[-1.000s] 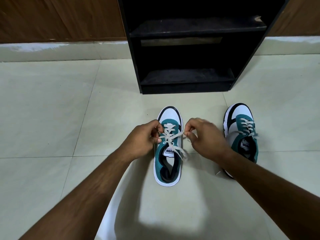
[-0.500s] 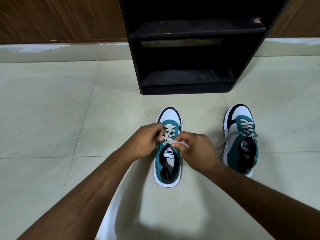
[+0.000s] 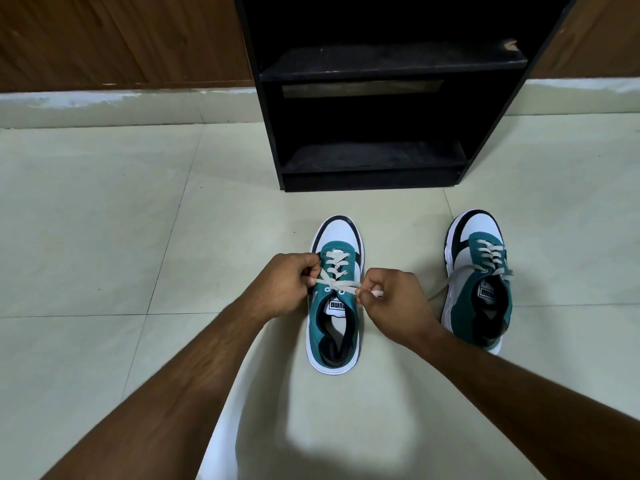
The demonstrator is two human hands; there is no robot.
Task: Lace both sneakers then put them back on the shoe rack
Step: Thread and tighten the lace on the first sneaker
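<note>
Two teal, white and black sneakers stand on the tiled floor, toes toward the shoe rack (image 3: 381, 174). The middle sneaker (image 3: 334, 327) has a grey lace (image 3: 337, 282) crossed over its tongue. My left hand (image 3: 287, 285) pinches one lace end at the shoe's left side. My right hand (image 3: 391, 296) pinches the other end at its right side, and the lace runs taut between them. The right sneaker (image 3: 479, 282) is laced, with a loose lace end trailing to its left on the floor.
The black shoe rack stands against a wooden wall (image 3: 121, 39), with two dusty shelves holding nothing. Pale floor tiles (image 3: 104, 220) spread on both sides. A white cloth patch (image 3: 221, 427) shows between my forearms.
My hands came together over the tongue, crossing the lace, then drew apart again sideways. The lace now lies as a tight crossing above the tongue. The right sneaker stayed put.
</note>
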